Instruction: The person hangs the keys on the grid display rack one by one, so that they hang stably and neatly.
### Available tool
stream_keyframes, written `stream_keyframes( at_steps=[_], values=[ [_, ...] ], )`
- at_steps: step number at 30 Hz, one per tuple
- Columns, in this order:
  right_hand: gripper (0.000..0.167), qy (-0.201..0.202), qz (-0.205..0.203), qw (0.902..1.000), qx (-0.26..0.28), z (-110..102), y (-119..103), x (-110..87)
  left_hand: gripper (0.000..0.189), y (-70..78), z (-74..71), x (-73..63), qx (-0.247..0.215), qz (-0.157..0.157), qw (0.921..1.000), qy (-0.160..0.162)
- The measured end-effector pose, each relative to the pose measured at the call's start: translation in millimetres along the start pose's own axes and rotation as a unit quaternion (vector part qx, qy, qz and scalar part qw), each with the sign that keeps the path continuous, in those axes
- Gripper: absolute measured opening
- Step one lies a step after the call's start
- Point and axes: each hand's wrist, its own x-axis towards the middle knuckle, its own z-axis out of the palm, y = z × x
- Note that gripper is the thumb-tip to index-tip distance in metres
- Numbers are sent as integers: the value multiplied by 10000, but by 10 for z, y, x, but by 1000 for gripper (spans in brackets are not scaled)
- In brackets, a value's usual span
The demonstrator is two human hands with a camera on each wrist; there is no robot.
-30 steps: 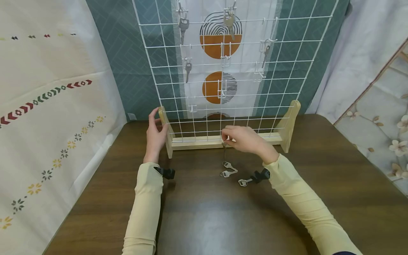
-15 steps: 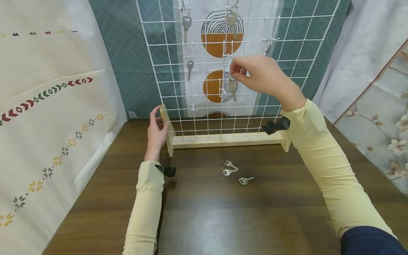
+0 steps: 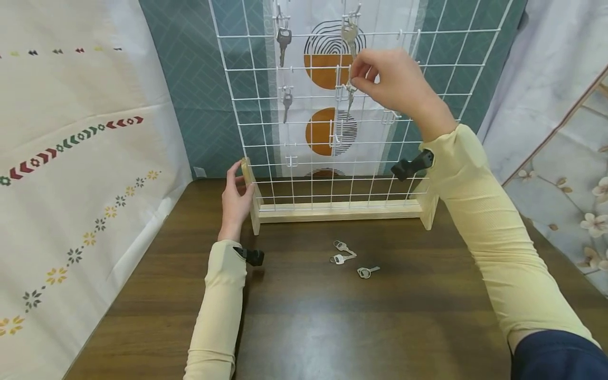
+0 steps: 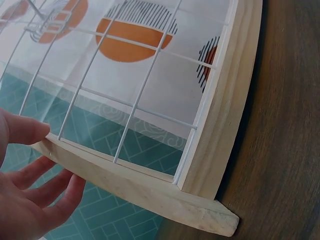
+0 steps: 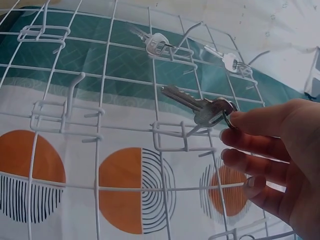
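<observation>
At 1 o'clock in my head view, my right hand (image 3: 395, 80) pinches 1 key (image 5: 204, 108) by its ring (image 5: 226, 119); at 9, my left hand (image 3: 235, 201) grips the wooden stand (image 3: 328, 215).

Head view: upper edge cut off the top of the wire grid (image 3: 255, 69); lower edge cut off the near side of the tabletop (image 3: 294, 316). Right sleeve (image 3: 489, 227) hid the top of the right wooden upright (image 3: 429, 211). Teeth on the three loose keys (image 3: 349, 257) were too small to tell. Right wrist view: right grip (image 5: 295, 150) covered part of the ring (image 5: 226, 120) on the held key (image 5: 200, 107). Left wrist view: left edge cut off the left grip (image 4: 30, 195).
</observation>
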Motion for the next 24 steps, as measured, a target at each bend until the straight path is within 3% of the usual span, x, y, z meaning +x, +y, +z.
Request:
stream_keyframes(
  at_steps=[11,17,24],
  values=[
    [15,-107,141,9998,14,59,32,16,61,-27,10,10,32,17,10000,33],
    [13,-21,-82,10000,-35,89,42,-52,62,-18,0,12,50,58,10000,24],
    [13,-323,-23,9995,-30,178,59,-174,63,-9,-1,6,49,8,10000,38]
  ],
)
